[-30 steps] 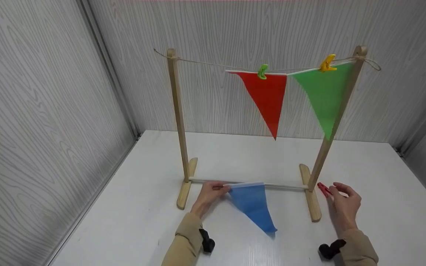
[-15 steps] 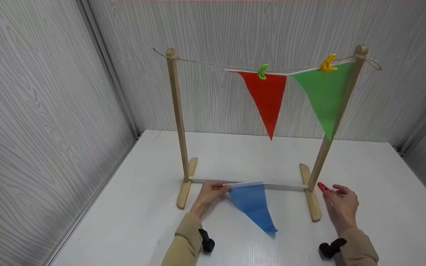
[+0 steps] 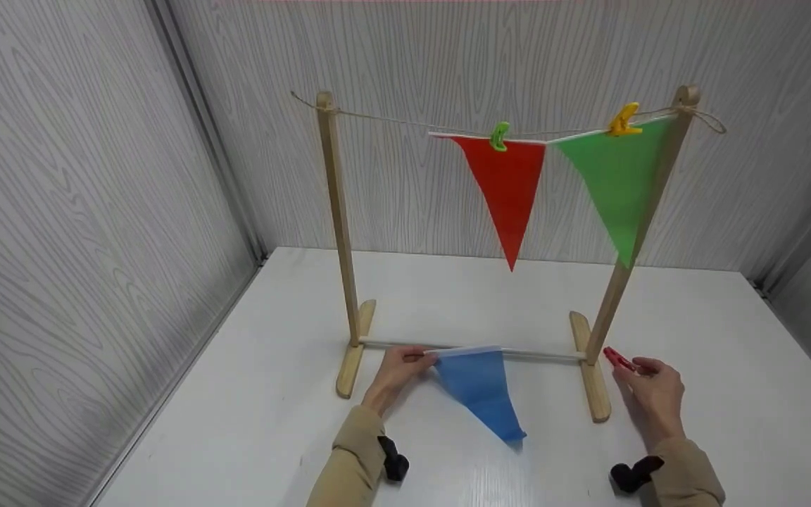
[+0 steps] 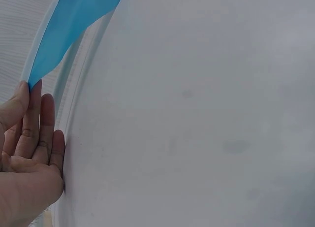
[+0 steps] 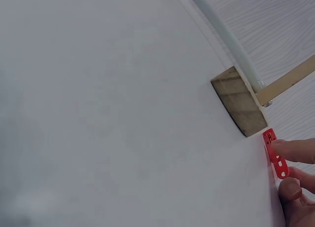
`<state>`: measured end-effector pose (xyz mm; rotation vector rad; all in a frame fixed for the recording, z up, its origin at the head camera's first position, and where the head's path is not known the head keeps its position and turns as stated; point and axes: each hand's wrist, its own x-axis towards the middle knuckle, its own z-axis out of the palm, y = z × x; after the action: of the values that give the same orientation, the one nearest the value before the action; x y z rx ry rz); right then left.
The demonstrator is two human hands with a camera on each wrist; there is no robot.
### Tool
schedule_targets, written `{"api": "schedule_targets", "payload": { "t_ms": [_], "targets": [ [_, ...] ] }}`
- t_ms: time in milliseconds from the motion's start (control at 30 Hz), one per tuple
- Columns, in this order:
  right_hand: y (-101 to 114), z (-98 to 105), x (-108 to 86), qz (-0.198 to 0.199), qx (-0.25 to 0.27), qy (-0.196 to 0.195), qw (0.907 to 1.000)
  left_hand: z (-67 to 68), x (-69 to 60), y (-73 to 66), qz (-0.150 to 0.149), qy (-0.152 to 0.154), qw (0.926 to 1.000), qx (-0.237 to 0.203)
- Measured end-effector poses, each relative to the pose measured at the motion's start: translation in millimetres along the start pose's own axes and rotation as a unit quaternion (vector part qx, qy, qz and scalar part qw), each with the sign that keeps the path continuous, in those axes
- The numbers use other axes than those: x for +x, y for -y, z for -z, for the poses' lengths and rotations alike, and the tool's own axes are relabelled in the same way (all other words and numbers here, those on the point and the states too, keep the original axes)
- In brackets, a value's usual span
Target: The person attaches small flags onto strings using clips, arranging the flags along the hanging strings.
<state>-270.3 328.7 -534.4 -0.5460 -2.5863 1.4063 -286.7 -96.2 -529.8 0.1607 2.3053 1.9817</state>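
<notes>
In the head view my left hand pinches one end of the white top strip of a blue triangular pennant; its point trails toward the front. The left wrist view has the pennant between thumb and index finger, the other fingers stretched out. Just right of the stand, my right hand holds a red clothespin by its near end. The clothespin shows in the right wrist view with fingers on it. A red pennant and a green pennant hang from the string.
A wooden stand with a left post, a right post and a low white rod stands on the white table. A green clothespin and a yellow clothespin grip the string. Panels enclose the back and sides.
My right fingers have shifted slightly and settled closer onto the red clothespin. The red pennant's tip has swung a little left. My left hand and the blue pennant have hardly moved.
</notes>
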Motion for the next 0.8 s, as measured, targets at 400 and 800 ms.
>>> {"api": "schedule_targets", "payload": {
  "t_ms": [400, 800],
  "targets": [
    [-0.4, 1.1, -0.7, 0.020, -0.021, -0.003, 0.9996, -0.2, -0.6, -0.7, -0.008, 0.003, 0.9999, -0.007],
    [-2.5, 2.9, -0.7, 0.042, -0.028, -0.005, 0.9987, -0.2, 1.5, 2.0, -0.006, 0.002, 1.0000, -0.005]
  ]
}}
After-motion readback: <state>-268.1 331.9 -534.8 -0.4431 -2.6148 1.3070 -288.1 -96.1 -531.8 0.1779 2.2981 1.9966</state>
